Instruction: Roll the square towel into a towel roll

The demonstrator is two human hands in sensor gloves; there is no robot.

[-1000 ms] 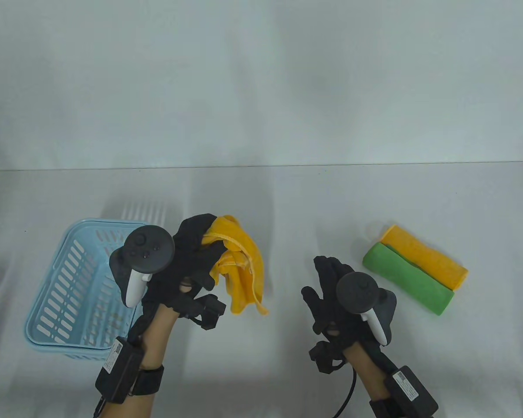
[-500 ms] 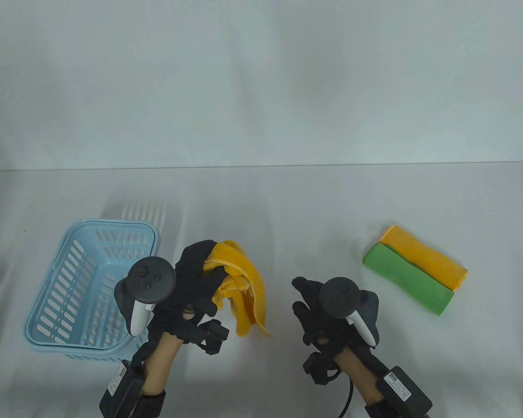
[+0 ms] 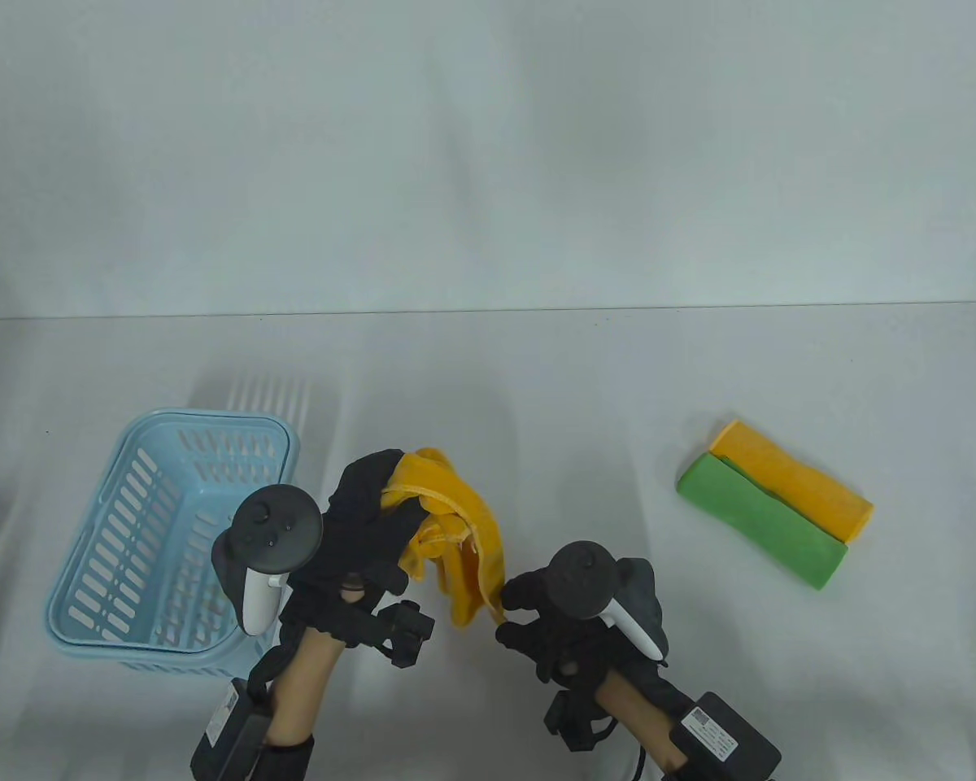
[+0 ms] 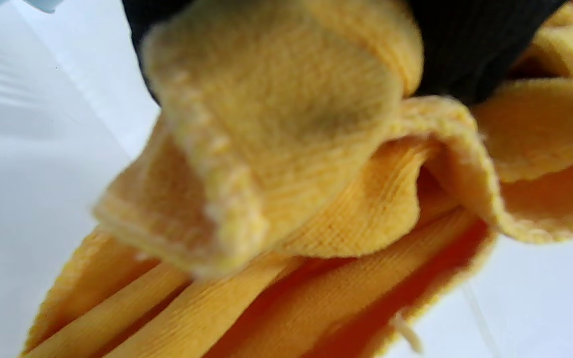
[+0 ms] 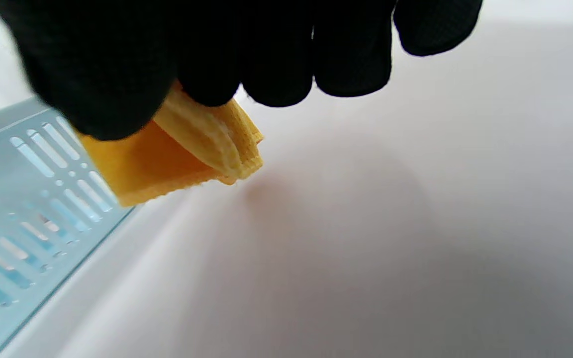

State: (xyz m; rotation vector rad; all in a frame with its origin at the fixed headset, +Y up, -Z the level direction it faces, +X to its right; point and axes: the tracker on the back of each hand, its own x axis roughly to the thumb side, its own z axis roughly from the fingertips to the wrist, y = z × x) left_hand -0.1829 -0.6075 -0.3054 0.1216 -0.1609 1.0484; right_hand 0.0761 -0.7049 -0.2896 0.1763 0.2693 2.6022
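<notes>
Light blue slotted basket [image 3: 142,521] on the surface [image 3: 537,382] at left, green towel roll [image 3: 760,521] touching yellow towel roll [image 3: 793,480] at right, crumpled yellow towel [image 3: 459,529] held aloft between, top gripped by left hand [image 3: 358,529] fingers, lower corner pinched by right hand [image 3: 565,622] fingers [image 5: 207,64].

Basket [image 3: 114,553] left, towel rolls [image 3: 773,508] right

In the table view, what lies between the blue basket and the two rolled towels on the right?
Both hands, left hand and right hand, with the unrolled yellow towel held between them; beyond the right hand, only bare table.
</notes>
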